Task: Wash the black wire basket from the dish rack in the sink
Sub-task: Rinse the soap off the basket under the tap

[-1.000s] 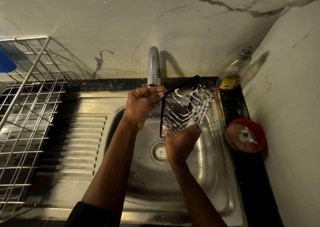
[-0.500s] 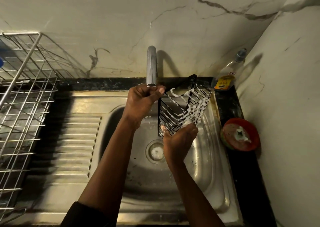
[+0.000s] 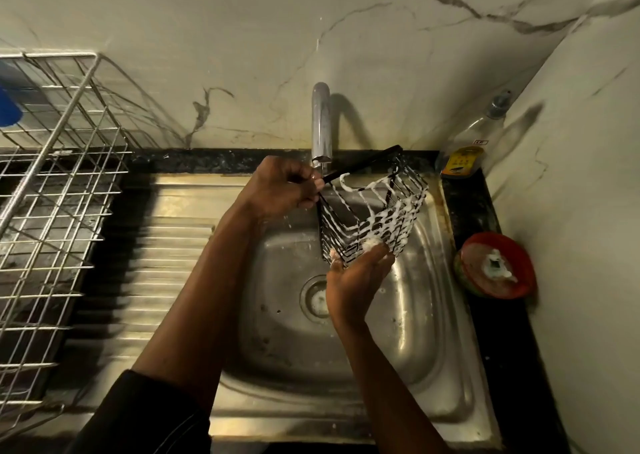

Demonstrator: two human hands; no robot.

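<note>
Reading from nine o'clock towards three, we meet first the steel dish rack (image 3: 52, 211), with a blue object (image 3: 8, 107) at its ten o'clock corner, cut off by the frame edge. Next lies the ribbed drainboard (image 3: 156, 263), joined to the steel sink (image 3: 433, 332). The left hand (image 3: 280, 190), fingers curled, grips the flat top bar of the black wire basket (image 3: 374, 218), just under the mouth of the faucet (image 3: 321, 121) at twelve o'clock of the basin. We see the basket held tilted in the air above the basin, its wires streaked with white foam. The right hand (image 3: 353, 280), palm up at the basket's six o'clock, clasps its lower corner between thumb and foamy fingers. A white lump (image 3: 372, 244) sits at the fingertips, and we cannot tell what it is. The drain (image 3: 313, 297) shows at nine o'clock of that hand. At three o'clock of the sink rests a red dish (image 3: 495, 266) holding white residue. At one o'clock stands a clear bottle (image 3: 464, 148) with a yellow label.
</note>
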